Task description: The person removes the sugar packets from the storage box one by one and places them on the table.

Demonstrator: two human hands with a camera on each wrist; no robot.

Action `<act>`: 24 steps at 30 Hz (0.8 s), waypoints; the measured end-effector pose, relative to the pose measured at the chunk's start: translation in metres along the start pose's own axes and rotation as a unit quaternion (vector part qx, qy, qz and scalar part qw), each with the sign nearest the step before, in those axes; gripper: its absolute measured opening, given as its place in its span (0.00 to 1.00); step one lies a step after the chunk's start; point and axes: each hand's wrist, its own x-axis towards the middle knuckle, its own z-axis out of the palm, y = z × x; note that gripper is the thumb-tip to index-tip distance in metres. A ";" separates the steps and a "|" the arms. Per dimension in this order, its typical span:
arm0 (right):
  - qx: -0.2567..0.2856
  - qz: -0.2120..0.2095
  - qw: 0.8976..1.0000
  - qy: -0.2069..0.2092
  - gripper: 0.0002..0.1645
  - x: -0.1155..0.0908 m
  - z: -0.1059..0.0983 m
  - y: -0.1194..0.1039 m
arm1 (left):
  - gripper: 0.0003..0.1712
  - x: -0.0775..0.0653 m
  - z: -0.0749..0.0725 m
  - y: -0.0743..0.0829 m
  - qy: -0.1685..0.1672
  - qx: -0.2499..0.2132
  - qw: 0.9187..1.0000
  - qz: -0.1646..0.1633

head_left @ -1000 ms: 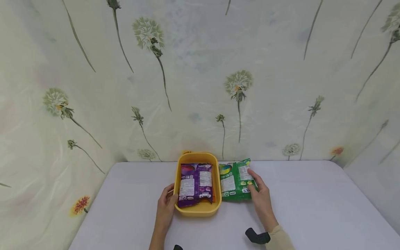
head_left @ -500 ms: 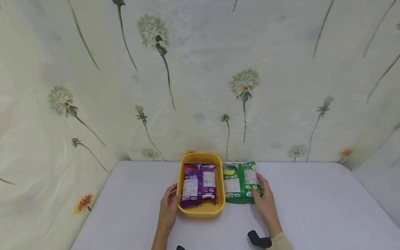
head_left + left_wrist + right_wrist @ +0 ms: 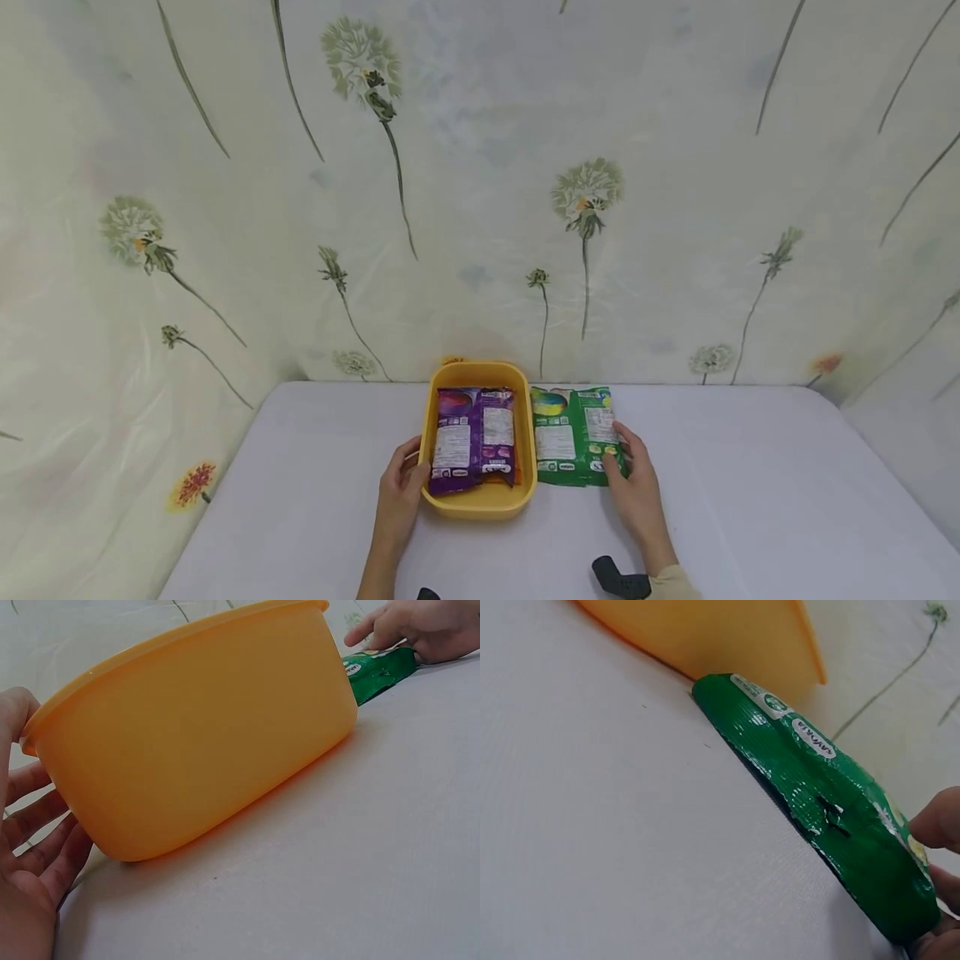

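Note:
A yellow plastic bin (image 3: 483,510) stands on the table, with a purple snack packet (image 3: 474,437) lying inside it, printed back up. My left hand (image 3: 399,496) holds the bin's left side; in the left wrist view the thumb is at the rim and the fingers lie against the outer wall (image 3: 195,742). Right of the bin, a green snack packet (image 3: 573,437) lies on the table, its left edge close to the bin. My right hand (image 3: 637,492) grips its right edge, thumb on top and fingers at the side. Its crimped end (image 3: 810,802) shows in the right wrist view.
Under the purple packet, a bit of something orange (image 3: 517,473) shows. The white tabletop (image 3: 750,492) extends to both sides. A curtain with dandelion prints (image 3: 472,208) hangs right behind the bin. Black wrist mounts (image 3: 621,579) show at the bottom.
The green packet has turned from a tilted position to lie squarely beside the bin, with my right hand still on its edge. My left hand keeps its place on the bin.

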 end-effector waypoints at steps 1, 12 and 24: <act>0.004 -0.001 1.000 0.003 0.33 0.000 -0.001 -0.001 | 0.23 0.000 0.001 0.000 0.003 0.000 1.000 -0.001; 0.088 -0.011 0.995 0.049 0.27 0.001 -0.005 -0.001 | 0.22 0.001 0.001 0.002 0.007 -0.007 1.000 -0.002; 0.104 0.014 0.993 0.062 0.25 0.000 -0.008 -0.004 | 0.23 -0.001 0.001 0.002 0.010 -0.003 1.000 -0.009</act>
